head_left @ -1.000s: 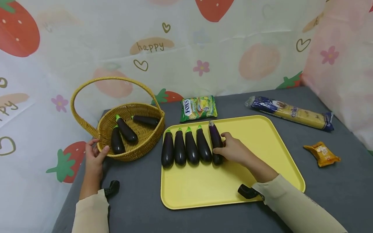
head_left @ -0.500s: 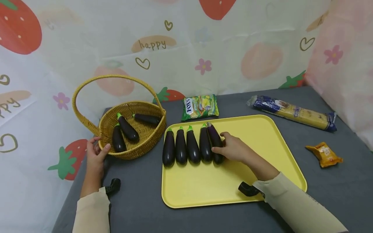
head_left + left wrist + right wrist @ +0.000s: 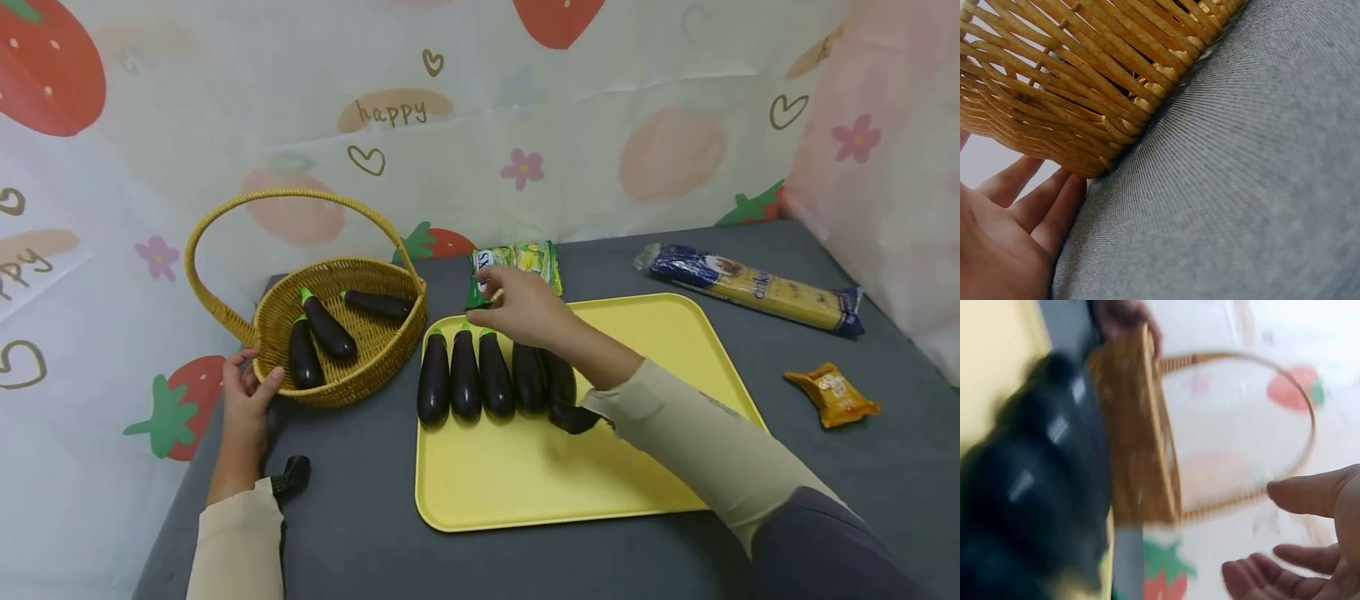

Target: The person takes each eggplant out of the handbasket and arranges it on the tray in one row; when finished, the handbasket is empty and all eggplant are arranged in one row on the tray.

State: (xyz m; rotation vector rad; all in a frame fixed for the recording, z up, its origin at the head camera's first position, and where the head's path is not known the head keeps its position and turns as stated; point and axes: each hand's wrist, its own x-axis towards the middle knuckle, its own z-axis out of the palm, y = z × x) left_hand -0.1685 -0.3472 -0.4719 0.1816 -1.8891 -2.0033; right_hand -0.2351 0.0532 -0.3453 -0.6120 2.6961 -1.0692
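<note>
My left hand (image 3: 246,408) holds the near-left side of a yellow woven basket (image 3: 367,379), thumb near its rim; in the left wrist view its fingers (image 3: 1054,212) touch the basket's lower wall (image 3: 1094,94). Inside the basket lie 3 dark eggplants, one of them an eggplant (image 3: 327,329) with a green stem. My right hand (image 3: 525,308) is above the far edge of a yellow tray (image 3: 487,492), its thumb and fingers apart and nothing between them. Under it, several eggplants (image 3: 465,379) lie side by side on the tray; hand and sleeve partly cover the rightmost ones.
A green candy bag (image 3: 553,265), partly hidden by the right hand, lies behind the tray. At the back right is a long blue-and-yellow pasta package (image 3: 750,287). An orange snack packet (image 3: 832,396) sits right of the tray on the grey tabletop (image 3: 360,517).
My right hand first slid the rightmost eggplant left against its neighbour, then let go, rose and moved left over the stems. My left hand stays at the basket.
</note>
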